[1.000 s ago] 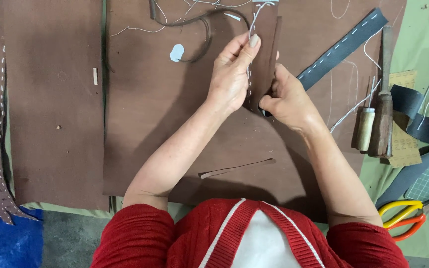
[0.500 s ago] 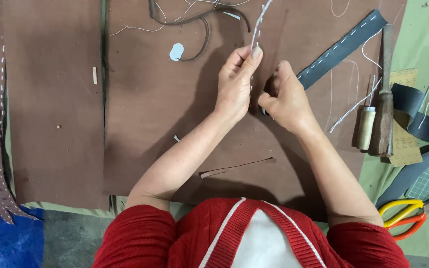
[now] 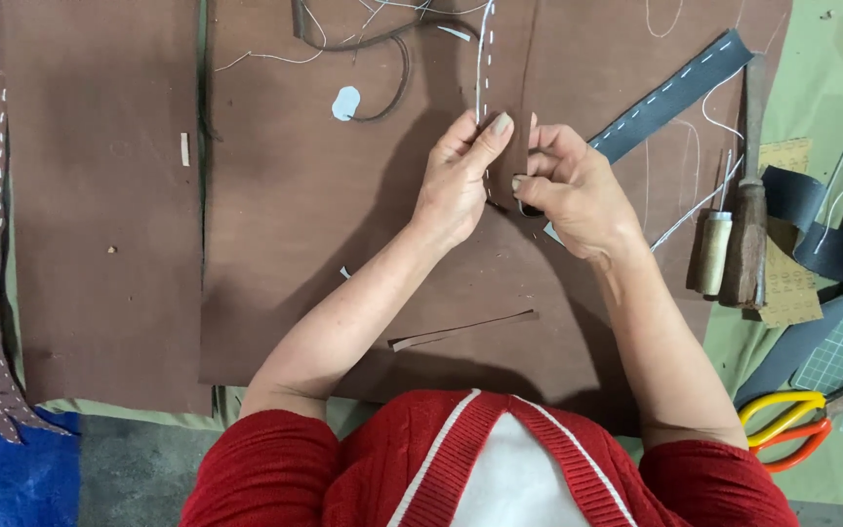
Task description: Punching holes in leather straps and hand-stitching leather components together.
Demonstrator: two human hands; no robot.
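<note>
Both the left hand (image 3: 456,181) and right hand (image 3: 573,190) grip closed on a white-stitched brown leather strip (image 3: 507,88).

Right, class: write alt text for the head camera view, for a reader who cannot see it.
Two bare hands, left hand and right hand, pinch a brown leather strip with white stitching along its edge, over brown leather sheets. To the right lie a wooden-handled tool, a grey stitched strap and yellow-and-orange scissors.

Left hand (image 3: 461,181) and right hand (image 3: 573,190) pinch narrow brown leather strip with white stitching (image 3: 504,88), held upright over large brown leather sheet (image 3: 324,244). Right: dark blue stitched strap (image 3: 675,93), wooden-handled awl (image 3: 748,234), yellow-and-orange-handled scissors (image 3: 787,425).
</note>
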